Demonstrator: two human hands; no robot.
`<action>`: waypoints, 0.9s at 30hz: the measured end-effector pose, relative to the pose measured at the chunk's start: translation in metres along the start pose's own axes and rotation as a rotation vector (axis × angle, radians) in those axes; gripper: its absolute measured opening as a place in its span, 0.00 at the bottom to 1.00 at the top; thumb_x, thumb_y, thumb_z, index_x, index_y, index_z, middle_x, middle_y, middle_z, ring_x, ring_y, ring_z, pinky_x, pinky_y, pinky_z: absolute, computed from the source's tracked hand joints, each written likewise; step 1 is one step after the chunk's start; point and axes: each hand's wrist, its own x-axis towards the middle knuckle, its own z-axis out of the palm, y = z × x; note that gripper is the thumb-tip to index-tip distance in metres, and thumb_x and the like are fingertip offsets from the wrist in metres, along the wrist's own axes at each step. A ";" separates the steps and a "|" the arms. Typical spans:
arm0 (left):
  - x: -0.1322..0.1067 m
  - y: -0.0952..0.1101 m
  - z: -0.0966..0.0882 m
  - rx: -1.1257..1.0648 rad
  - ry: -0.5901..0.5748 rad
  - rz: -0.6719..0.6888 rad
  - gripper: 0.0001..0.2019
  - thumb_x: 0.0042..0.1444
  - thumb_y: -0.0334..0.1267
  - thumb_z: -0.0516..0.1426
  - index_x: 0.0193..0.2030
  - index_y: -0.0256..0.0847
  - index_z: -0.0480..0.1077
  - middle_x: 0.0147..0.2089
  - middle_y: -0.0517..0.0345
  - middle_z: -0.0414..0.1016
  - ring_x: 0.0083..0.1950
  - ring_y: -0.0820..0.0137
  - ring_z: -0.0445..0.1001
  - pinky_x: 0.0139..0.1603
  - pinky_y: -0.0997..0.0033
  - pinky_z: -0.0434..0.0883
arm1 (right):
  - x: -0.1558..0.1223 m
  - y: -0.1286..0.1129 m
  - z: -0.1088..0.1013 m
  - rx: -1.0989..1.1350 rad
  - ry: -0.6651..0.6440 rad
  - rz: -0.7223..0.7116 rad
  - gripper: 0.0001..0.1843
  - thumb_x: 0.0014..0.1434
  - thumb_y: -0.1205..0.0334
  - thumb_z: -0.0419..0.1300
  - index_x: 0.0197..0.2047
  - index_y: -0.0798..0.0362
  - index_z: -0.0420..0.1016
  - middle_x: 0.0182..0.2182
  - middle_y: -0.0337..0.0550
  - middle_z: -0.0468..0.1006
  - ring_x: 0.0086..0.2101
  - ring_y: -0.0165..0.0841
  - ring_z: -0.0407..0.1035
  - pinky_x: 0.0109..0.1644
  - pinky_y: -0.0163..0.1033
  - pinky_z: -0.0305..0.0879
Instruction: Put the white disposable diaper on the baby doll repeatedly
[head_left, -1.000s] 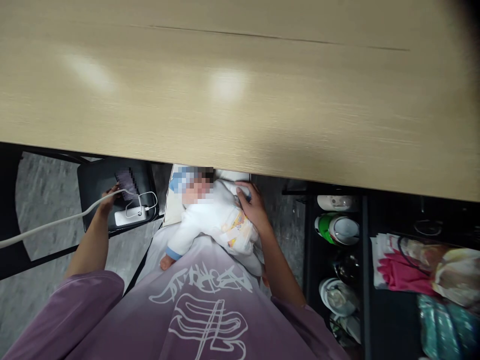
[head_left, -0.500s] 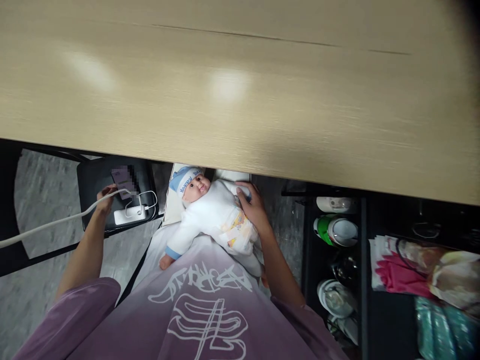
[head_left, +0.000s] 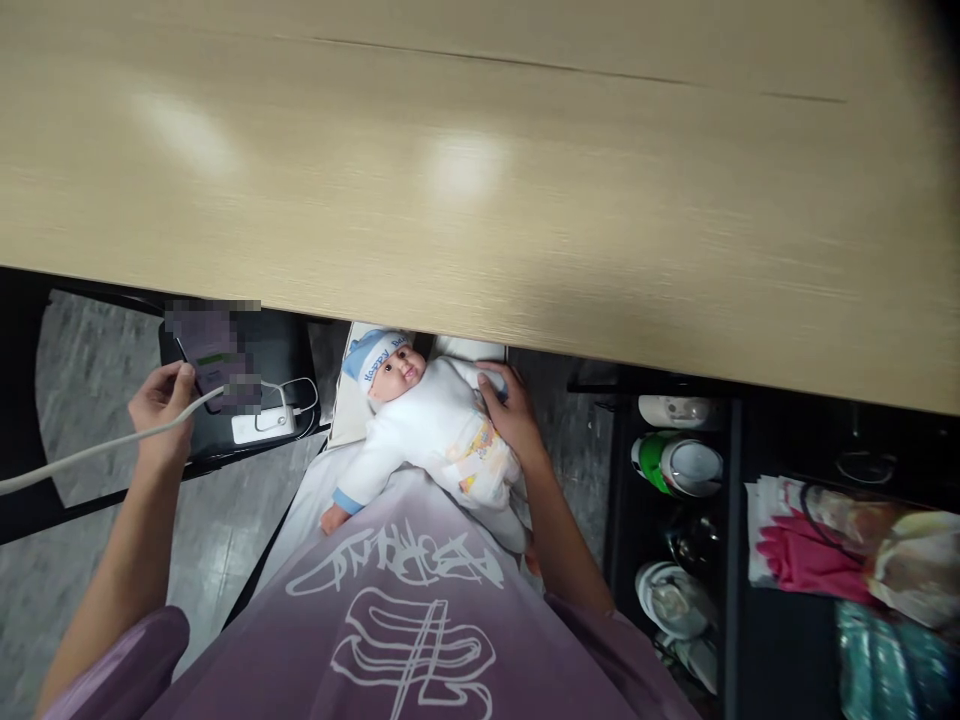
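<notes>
A baby doll [head_left: 431, 430] in white clothes and a blue-brimmed cap lies on my lap, below the edge of a pale wooden table [head_left: 480, 170]. My right hand [head_left: 510, 410] rests closed on the doll's far side, holding it. My left hand [head_left: 161, 405] is out to the left, fingers wrapped round a phone [head_left: 214, 350] raised over a black chair seat [head_left: 277, 350]. A white cable [head_left: 90, 450] runs from the phone across my left wrist. A white power bank [head_left: 262, 427] lies on the seat beside it.
A black shelf unit [head_left: 727, 520] at the right holds a green and white cup [head_left: 675, 460], dishes, pink rubber gloves [head_left: 795, 550] and bagged items. Grey floor [head_left: 97, 390] shows at the left, beyond the chair frame.
My left hand has lifted the phone off the chair seat and drawn it toward the left. The right hand and the doll have stayed in place.
</notes>
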 end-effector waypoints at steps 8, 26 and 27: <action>-0.005 0.021 0.006 0.069 -0.016 0.039 0.28 0.59 0.67 0.74 0.48 0.42 0.85 0.39 0.55 0.82 0.36 0.69 0.74 0.40 0.61 0.76 | -0.001 -0.002 0.000 0.013 0.013 0.004 0.20 0.80 0.37 0.59 0.61 0.37 0.83 0.60 0.45 0.86 0.64 0.50 0.78 0.74 0.62 0.71; 0.019 -0.027 0.025 0.038 -0.070 -0.064 0.24 0.62 0.55 0.74 0.48 0.33 0.82 0.41 0.55 0.80 0.38 0.72 0.73 0.43 0.71 0.72 | -0.002 -0.005 0.000 -0.001 0.017 0.002 0.20 0.80 0.36 0.58 0.60 0.36 0.84 0.60 0.45 0.86 0.64 0.49 0.77 0.75 0.61 0.71; 0.022 -0.035 0.030 0.041 -0.075 -0.088 0.22 0.63 0.53 0.73 0.47 0.33 0.81 0.40 0.55 0.80 0.38 0.72 0.73 0.44 0.71 0.72 | -0.002 -0.005 0.000 0.000 0.015 0.005 0.20 0.80 0.35 0.58 0.60 0.36 0.84 0.60 0.45 0.86 0.64 0.49 0.77 0.75 0.61 0.71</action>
